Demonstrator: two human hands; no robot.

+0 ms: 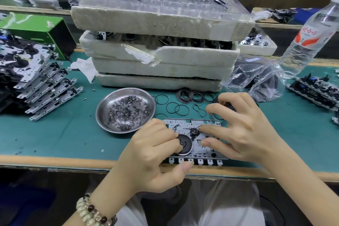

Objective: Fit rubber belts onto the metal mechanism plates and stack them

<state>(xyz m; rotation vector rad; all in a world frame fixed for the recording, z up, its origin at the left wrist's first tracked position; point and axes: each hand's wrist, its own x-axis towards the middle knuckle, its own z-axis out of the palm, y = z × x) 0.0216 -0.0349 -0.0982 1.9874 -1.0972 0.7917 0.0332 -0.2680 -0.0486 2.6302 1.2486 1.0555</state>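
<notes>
A metal mechanism plate (185,123) lies flat near the table's front edge. It carries a large black flywheel (185,145) and a small black pulley (194,131). My left hand (152,152) grips the plate, with curled fingers on the flywheel and the thumb at the plate's front edge. My right hand (244,134) is spread over the plate's right half; its straight index fingertip touches a thin black belt at the pulley and its thumb rests on the plate. Loose rubber belts (190,97) lie scattered just behind the plate.
A leaning stack of mechanism plates (42,82) stands at the left. A steel dish (117,95) of small washers sits left of the plate. Stacked foam trays (161,55) fill the back, with a plastic bag (256,79), a water bottle (310,33) and more mechanisms (315,90) at the right.
</notes>
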